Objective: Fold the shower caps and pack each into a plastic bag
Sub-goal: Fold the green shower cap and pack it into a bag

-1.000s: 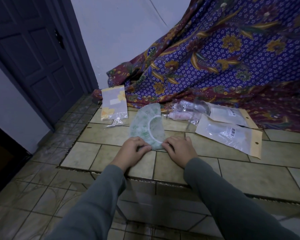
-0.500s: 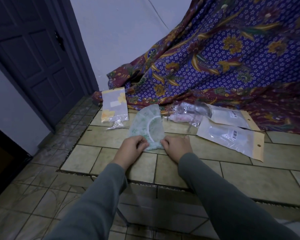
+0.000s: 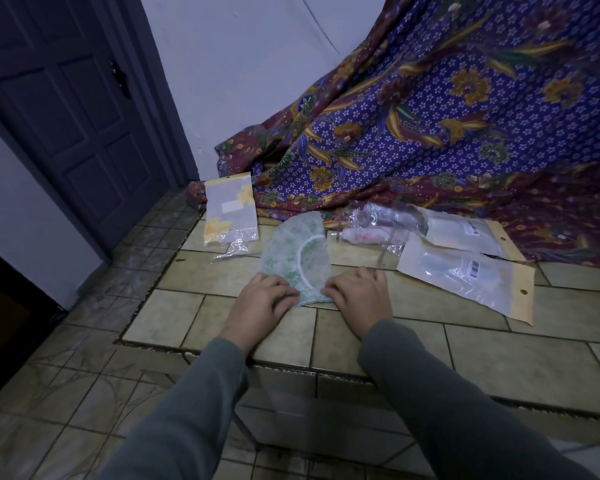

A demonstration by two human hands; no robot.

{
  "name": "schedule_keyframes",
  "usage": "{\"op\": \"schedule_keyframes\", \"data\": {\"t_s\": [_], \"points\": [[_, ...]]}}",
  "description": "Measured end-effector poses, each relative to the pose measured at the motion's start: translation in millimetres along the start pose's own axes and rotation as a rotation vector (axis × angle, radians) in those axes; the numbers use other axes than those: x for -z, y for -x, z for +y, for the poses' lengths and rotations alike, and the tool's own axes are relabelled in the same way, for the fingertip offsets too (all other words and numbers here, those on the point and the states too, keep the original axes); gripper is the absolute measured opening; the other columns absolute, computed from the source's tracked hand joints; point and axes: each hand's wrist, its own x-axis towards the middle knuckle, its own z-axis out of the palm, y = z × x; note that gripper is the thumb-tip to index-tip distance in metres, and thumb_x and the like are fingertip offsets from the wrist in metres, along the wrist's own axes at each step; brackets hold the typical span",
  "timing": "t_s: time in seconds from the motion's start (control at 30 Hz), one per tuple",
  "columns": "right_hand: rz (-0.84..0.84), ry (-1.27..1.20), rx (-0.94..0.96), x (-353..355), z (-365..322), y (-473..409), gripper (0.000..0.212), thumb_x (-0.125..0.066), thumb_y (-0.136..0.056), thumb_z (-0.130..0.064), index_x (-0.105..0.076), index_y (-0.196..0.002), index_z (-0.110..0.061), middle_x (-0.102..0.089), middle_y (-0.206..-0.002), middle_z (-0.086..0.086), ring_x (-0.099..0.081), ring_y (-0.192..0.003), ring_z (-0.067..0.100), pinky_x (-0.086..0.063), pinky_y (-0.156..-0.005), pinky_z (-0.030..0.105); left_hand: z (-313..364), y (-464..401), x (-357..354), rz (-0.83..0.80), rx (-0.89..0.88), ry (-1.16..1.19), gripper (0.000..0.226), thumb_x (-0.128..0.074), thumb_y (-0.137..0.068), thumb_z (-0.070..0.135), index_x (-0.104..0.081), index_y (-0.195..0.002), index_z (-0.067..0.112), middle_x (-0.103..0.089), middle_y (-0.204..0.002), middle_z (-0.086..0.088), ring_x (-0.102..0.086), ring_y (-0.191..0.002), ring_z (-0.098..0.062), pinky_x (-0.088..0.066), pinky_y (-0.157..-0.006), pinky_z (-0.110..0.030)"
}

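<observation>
Pinching the near edge of the green shower cap [image 3: 297, 259] with the curled fingers of the left hand [image 3: 262, 306] at 7 o'clock and the right hand [image 3: 359, 299] at 5 o'clock; lying flat on the tiled ledge [image 3: 430, 355], plastic bags [image 3: 465, 275] at 3 o'clock.

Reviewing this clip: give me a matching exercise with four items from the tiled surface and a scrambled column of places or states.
Things:
1. green shower cap
2. yellow-flowered packet
3. barcode-labelled bag
4. pink shower cap

Places or states:
A. far left, near the door
B. right side, tan strip with a hole
C. both hands on its near edge
D. rolled up, beside crumpled clear plastic

Pairs: 1-C, 2-A, 3-B, 4-D
</observation>
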Motion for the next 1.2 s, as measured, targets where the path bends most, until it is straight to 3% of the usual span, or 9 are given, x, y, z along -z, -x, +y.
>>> {"op": "schedule_keyframes", "data": {"t_s": [0.17, 0.27, 0.33, 0.63, 0.77, 0.97, 1.1, 1.2], "points": [[-0.144, 0.041, -0.028, 6.5, 1.6, 3.7, 0.023, -0.054, -0.081, -0.054, -0.071, -0.082, -0.039, -0.069, -0.086, -0.020, -0.053, -0.080, 0.015, -0.016, -0.072, 0.031, -1.1, 2.5, 4.9, -0.067, 0.084, 0.033, 0.033, -0.071, -0.077, 0.049, -0.072, -0.105, 0.033, -0.058, -0.103, 0.021, -0.038, -0.101, -0.006, -0.036, -0.092, -0.027], [-0.270, 0.066, -0.030, 16.3, 5.2, 4.7, 0.035, -0.051, -0.081, -0.066, -0.068, -0.104, -0.046, -0.064, -0.100, -0.022, -0.049, -0.097, 0.012, -0.013, -0.075, 0.031, 0.9, 0.0, 9.1, -0.140, 0.111, -0.004, 0.037, -0.070, -0.079, 0.049, -0.069, -0.112, 0.035, -0.055, -0.108, 0.021, -0.035, -0.101, -0.005, -0.035, -0.092, -0.028], [-0.303, 0.064, -0.043, 19.0, 6.3, 4.3, 0.037, -0.048, -0.082, -0.068, -0.064, -0.109, -0.048, -0.062, -0.101, -0.022, -0.045, -0.099, 0.009, -0.011, -0.074, 0.031, -0.3, 0.8, 8.9, -0.151, 0.111, -0.008, 0.033, -0.067, -0.082, 0.047, -0.068, -0.114, 0.036, -0.056, -0.111, 0.019, -0.038, -0.103, -0.008, -0.036, -0.093, -0.031], [-0.249, 0.065, 0.020, 19.8, 2.7, 6.8, 0.028, -0.050, -0.092, -0.050, -0.071, -0.105, -0.037, -0.063, -0.089, -0.010, -0.050, -0.091, 0.019, -0.011, -0.072, 0.031, 2.0, 10.5, 4.2, -0.090, 0.131, 0.065, 0.026, -0.069, -0.084, 0.034, -0.071, -0.109, 0.029, -0.060, -0.110, 0.014, -0.048, -0.106, -0.014, -0.039, -0.096, -0.035], [-0.220, 0.082, 0.057, 16.7, 6.3, 12.4, 0.030, -0.049, -0.087, -0.051, -0.075, -0.088, -0.036, -0.062, -0.077, -0.013, -0.048, -0.079, 0.017, -0.013, -0.068, 0.031, 5.3, 14.2, 2.0, -0.075, 0.116, 0.061, 0.024, -0.069, -0.085, 0.028, -0.072, -0.108, 0.025, -0.062, -0.110, 0.009, -0.049, -0.107, -0.017, -0.035, -0.094, -0.025], [-0.204, 0.029, 0.073, 18.9, 8.3, 9.4, 0.043, -0.035, -0.088, -0.055, -0.073, -0.086, -0.034, -0.070, -0.092, -0.019, -0.050, -0.081, 0.013, -0.018, -0.076, 0.032, 7.6, 15.9, 2.9, -0.028, 0.106, 0.060, 0.017, -0.064, -0.089, 0.028, -0.074, -0.102, 0.024, -0.061, -0.102, 0.009, -0.047, -0.094, -0.016, -0.035, -0.086, -0.020], [-0.271, 0.002, -0.033, 20.2, 5.4, 4.9, 0.029, -0.044, -0.094, -0.050, -0.068, -0.099, -0.035, -0.068, -0.101, -0.015, -0.054, -0.096, 0.014, -0.017, -0.082, 0.033, 8.5, 11.7, 6.3, -0.036, 0.165, 0.059, 0.020, -0.061, -0.091, 0.032, -0.074, -0.100, 0.021, -0.063, -0.093, 0.006, -0.046, -0.092, -0.017, -0.038, -0.086, -0.023], [-0.269, -0.084, -0.157, 14.9, -1.1, 2.8, 0.025, -0.041, -0.096, -0.045, -0.063, -0.099, -0.033, -0.066, -0.101, -0.013, -0.053, -0.099, 0.014, -0.019, -0.078, 0.033, 10.4, 5.3, 6.6, -0.041, 0.244, 0.067, 0.021, -0.060, -0.091, 0.033, -0.073, -0.097, 0.019, -0.066, -0.094, 0.002, -0.050, -0.092, -0.022, -0.035, -0.082, -0.023]]}}
